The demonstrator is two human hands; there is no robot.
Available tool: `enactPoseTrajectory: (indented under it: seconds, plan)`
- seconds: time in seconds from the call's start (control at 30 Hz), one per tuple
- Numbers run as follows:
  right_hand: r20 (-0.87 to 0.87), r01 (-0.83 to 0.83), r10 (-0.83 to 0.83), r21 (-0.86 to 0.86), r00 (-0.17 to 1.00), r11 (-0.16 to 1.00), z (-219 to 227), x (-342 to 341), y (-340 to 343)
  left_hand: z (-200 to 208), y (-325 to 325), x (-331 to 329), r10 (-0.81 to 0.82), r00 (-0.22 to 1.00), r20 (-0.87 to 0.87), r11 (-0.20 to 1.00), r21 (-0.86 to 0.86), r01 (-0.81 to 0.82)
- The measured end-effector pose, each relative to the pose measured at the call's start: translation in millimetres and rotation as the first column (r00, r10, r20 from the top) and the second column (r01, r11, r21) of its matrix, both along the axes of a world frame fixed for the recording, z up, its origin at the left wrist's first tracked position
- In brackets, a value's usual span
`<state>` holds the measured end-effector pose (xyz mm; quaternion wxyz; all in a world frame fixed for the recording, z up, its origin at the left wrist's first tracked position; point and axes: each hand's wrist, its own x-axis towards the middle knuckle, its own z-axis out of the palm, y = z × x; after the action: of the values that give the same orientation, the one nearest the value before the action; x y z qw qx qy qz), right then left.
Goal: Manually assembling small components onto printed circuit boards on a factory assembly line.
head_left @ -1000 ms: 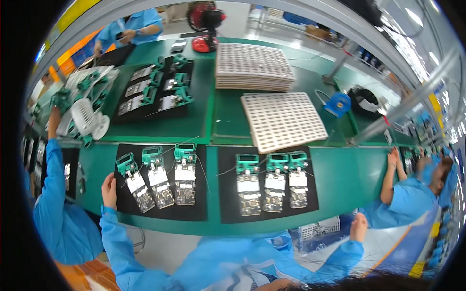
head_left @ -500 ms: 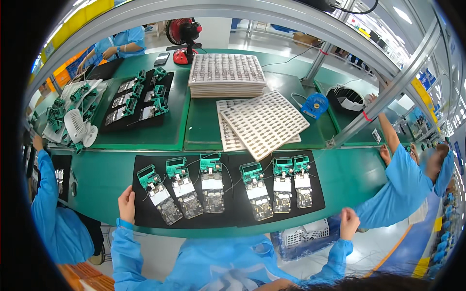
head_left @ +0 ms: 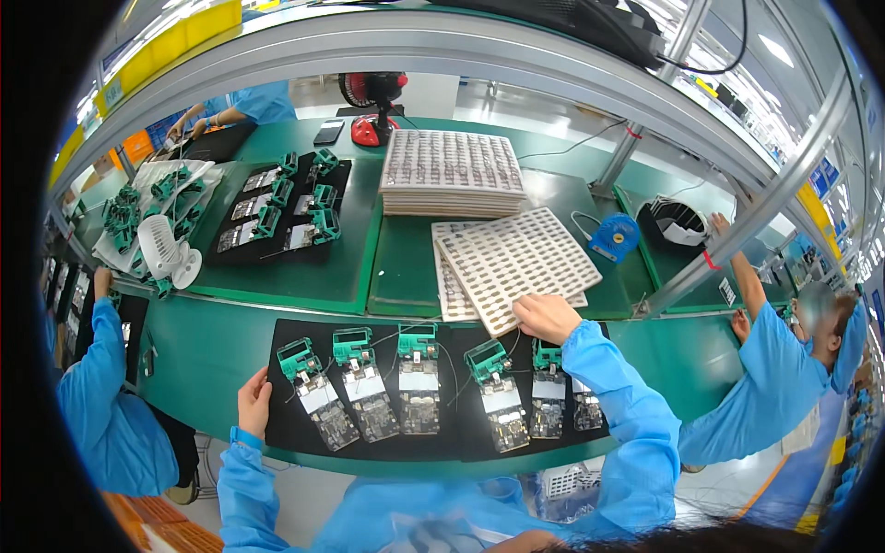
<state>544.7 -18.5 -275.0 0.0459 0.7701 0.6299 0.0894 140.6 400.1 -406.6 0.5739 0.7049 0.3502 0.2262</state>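
At tray [head_left: 516, 263], right arm [head_left: 625, 398] forward; fingers [head_left: 527, 308] bent

Bare left hand [head_left: 254, 403]: fingers slightly bent, pointing forward. Blue-sleeved left forearm [head_left: 247, 488]: near upright in view, cuff gathered at wrist. Blue-sleeved right arm [head_left: 631, 415]: bent, extended forward and inward. Bare right hand [head_left: 548, 318]: back uppermost, fingers curved, directed leftward.

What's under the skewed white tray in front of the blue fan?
Under the skewed white tray is another white tray, showing along its left side and at its lower right corner. Its middle is covered, so what lies there cannot be seen.
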Motion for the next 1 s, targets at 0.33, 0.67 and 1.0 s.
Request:
enactPoseTrajectory:
  seconds: [0.33,0.67,1.0]
  plan:
    - [-0.244,0.099,-0.086,0.043,0.966,0.994,-7.3,-30.9,83.8,-12.0,10.5,-9.2,-0.125,0.991,0.037,0.989,-0.074,0.127]
    - [-0.377,0.444,-0.363,0.152,0.852,0.883,0.5,-19.7,206.6,-23.5,-24.7,36.2,-0.440,0.887,0.140,0.894,-0.024,0.447]
    - [-0.189,0.598,-0.569,0.319,0.801,0.735,-57.9,10.8,347.4,-21.7,-87.1,83.3,-0.567,0.811,0.147,0.799,-0.141,0.584]
